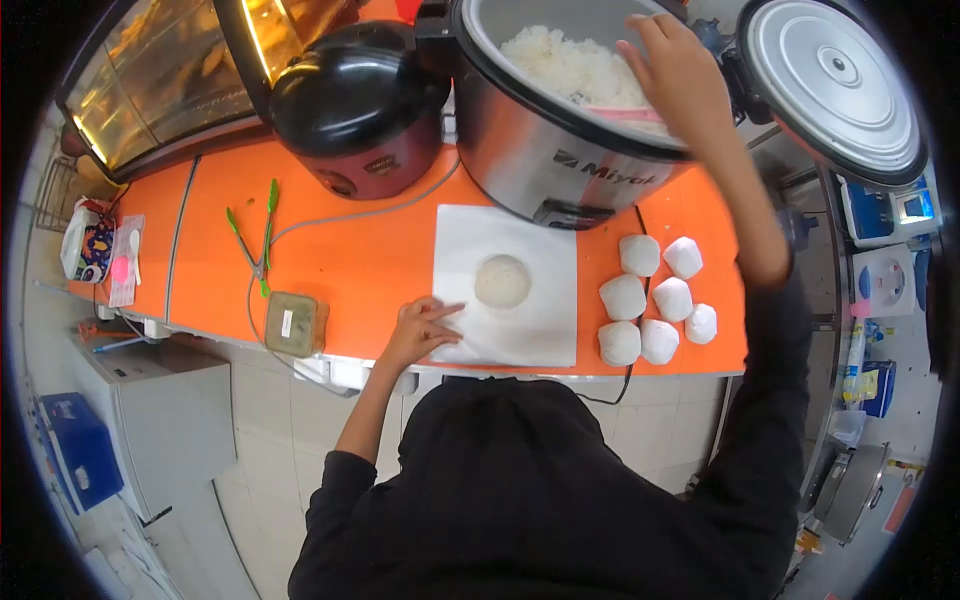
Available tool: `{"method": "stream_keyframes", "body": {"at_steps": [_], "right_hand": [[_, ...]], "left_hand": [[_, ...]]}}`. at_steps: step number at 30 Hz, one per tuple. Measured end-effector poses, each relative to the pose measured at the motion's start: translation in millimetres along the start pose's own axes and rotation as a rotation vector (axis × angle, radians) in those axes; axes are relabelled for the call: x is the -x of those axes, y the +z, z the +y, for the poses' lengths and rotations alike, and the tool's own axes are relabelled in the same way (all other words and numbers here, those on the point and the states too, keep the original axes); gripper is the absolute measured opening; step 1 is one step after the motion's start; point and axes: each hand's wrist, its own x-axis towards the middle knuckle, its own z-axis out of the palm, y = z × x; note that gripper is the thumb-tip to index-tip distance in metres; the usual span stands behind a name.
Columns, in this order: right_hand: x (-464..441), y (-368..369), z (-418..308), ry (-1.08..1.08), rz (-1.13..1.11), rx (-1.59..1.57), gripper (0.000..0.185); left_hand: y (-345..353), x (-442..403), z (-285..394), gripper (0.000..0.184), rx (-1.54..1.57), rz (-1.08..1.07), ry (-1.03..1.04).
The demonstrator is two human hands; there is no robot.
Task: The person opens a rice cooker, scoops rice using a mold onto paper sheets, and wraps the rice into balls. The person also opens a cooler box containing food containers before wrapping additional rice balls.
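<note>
A round flat mound of white rice lies on a square sheet of white paper. My left hand rests on the left edge of that sheet, fingers stretched out and holding nothing. Over the right rim of the large steel rice cooker reaches my right hand, its fingers apart and nothing visible in them. Inside the cooker is a heap of cooked rice, with a pink item, only partly showing, near the front wall.
Several white wrapped packets sit at the right. The cooker's lid stands raised beside it. A smaller dark rice cooker, green-tipped tongs and a lidded container are to the left on the orange table.
</note>
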Motion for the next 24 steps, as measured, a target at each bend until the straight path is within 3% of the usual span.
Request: {"method": "stream_keyframes", "body": {"at_steps": [1, 2, 3, 5, 7, 9, 12, 16, 18, 21, 24], "right_hand": [[14.9, -16.2, -47.1, -0.014, 0.229, 0.000, 0.015], [55.3, -15.9, -88.1, 0.064, -0.237, -0.226, 0.014], [108.6, 12.3, -126.9, -0.226, 0.003, -0.091, 0.016], [191.3, 37.0, -201.9, -0.177, -0.480, -0.722, 0.029], [231.7, 58.0, -233.7, -0.063, -0.438, -0.776, 0.029], [252.5, 73.5, -249.4, 0.273, -0.420, -0.870, 0.024], [266.3, 83.8, -262.0, 0.465, -0.500, -1.002, 0.019], [272.6, 87.6, -263.2, 0.488, -0.573, -1.054, 0.016], [277.0, 95.1, -262.9, 0.358, -0.436, -0.964, 0.015], [270.7, 84.2, -261.4, 0.453, -0.414, -1.009, 0.015], [267.2, 84.3, -260.8, 0.408, -0.505, -0.960, 0.014]], "left_hand": [[-0.8, 0.1, 2.4, 0.013, 0.005, -0.006, -0.010], [-4.5, -3.0, 7.8, 0.012, 0.020, 0.007, -0.026], [-6.5, -5.5, 12.1, 0.011, 0.035, 0.021, -0.042], [-6.5, -8.2, 14.1, 0.012, 0.032, 0.032, -0.061], [-7.5, -7.9, 12.8, 0.013, 0.026, 0.033, -0.076], [-6.2, -8.2, 11.8, 0.014, 0.043, 0.033, -0.056], [-1.0, -5.4, 7.5, 0.016, 0.036, 0.024, -0.070], [3.5, -2.7, 4.1, 0.016, 0.023, -0.007, -0.095], [4.5, -2.6, 3.0, 0.017, -0.014, -0.004, -0.090], [4.5, -3.6, 1.4, 0.015, 0.037, -0.034, -0.119], [4.4, -4.4, 1.0, 0.015, 0.032, -0.051, -0.118]]}}
